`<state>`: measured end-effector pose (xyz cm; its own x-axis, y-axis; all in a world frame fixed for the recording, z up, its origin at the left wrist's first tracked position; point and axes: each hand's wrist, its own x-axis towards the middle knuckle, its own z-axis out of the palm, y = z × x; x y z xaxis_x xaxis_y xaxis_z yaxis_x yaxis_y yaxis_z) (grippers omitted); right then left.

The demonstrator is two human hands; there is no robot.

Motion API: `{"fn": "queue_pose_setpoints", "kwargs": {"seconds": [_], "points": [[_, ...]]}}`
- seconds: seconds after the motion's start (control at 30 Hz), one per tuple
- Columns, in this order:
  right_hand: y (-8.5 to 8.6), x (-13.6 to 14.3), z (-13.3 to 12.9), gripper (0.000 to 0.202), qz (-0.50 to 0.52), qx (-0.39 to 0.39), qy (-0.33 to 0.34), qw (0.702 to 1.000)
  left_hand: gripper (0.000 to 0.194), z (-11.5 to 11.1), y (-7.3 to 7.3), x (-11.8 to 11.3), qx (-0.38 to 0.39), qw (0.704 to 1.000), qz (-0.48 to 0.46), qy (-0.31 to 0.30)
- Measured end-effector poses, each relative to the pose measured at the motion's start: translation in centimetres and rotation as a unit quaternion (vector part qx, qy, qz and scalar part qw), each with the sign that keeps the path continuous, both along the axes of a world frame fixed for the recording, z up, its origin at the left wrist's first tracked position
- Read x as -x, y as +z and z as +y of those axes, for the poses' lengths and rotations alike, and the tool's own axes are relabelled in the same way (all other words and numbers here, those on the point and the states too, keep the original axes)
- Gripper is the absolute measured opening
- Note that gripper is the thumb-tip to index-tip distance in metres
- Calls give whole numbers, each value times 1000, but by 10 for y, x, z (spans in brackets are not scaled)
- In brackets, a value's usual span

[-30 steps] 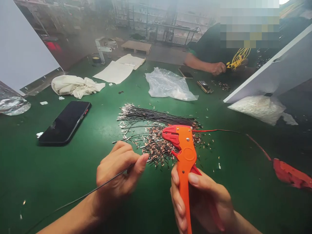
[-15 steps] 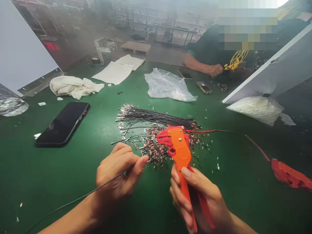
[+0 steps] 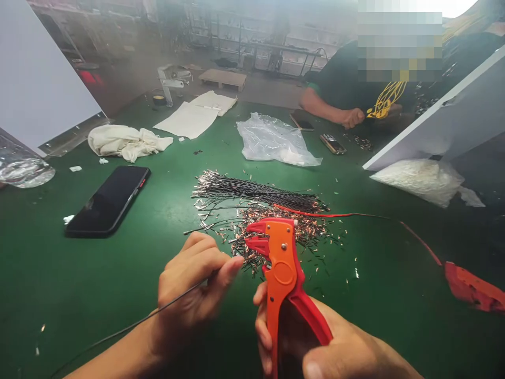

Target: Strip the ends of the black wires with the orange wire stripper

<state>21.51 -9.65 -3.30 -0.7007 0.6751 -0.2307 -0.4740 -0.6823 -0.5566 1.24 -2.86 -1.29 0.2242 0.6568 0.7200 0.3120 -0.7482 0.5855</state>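
Note:
My left hand [image 3: 195, 287] pinches a thin black wire [image 3: 118, 331] between thumb and forefinger; the wire trails back along my forearm. My right hand [image 3: 315, 342] grips an orange wire stripper [image 3: 282, 273] with its red handles spread and its jaws pointing left, close to my left thumb. Just beyond both hands lies a heap of copper-coloured wire trimmings [image 3: 268, 234], and behind it a bundle of black wires with stripped ends [image 3: 252, 189] on the green table [image 3: 59, 273].
A black phone [image 3: 108, 200] lies at the left, with a white cloth [image 3: 126, 142] and papers [image 3: 193, 116] behind it. A clear plastic bag [image 3: 272, 139] sits at centre back. A red wire [image 3: 355, 216] runs right. Another person's hand [image 3: 353, 117] works across the table.
My right hand has swung the stripper left and nearer, so its jaws now sit close to my left thumb, and its handles have spread. My left hand has stayed put with the wire.

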Motion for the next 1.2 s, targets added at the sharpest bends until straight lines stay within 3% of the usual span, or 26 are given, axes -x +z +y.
{"fn": "queue_pose_setpoints", "kwargs": {"seconds": [0.1, 0.23, 0.4, 0.73, 1.1, 1.2], "points": [[1, -1, 1, 77, 27, 20, 0, 999, 21, -2, 1, 1, -2, 1000, -10, -10], [6, -2, 4, 65, -2, -26, -42, 999, 19, -5, 5, 2, -10, 1000, -4, -25], [6, -4, 3, 52, -39, -96, -4, 995, 21, -6, 7, 0, -5, 1000, -2, -11], [1, 5, 2, 43, -18, -60, -31, 998, 32, -11, 8, -2, 22, 999, 33, -25], [0, 7, 6, 41, -47, -116, -22, 992, 30, -13, 7, -1, -7, 995, 94, -35], [-2, 9, 6, 42, -44, -109, -21, 993, 29, -14, 3, -3, -48, 996, 77, -23]]}}
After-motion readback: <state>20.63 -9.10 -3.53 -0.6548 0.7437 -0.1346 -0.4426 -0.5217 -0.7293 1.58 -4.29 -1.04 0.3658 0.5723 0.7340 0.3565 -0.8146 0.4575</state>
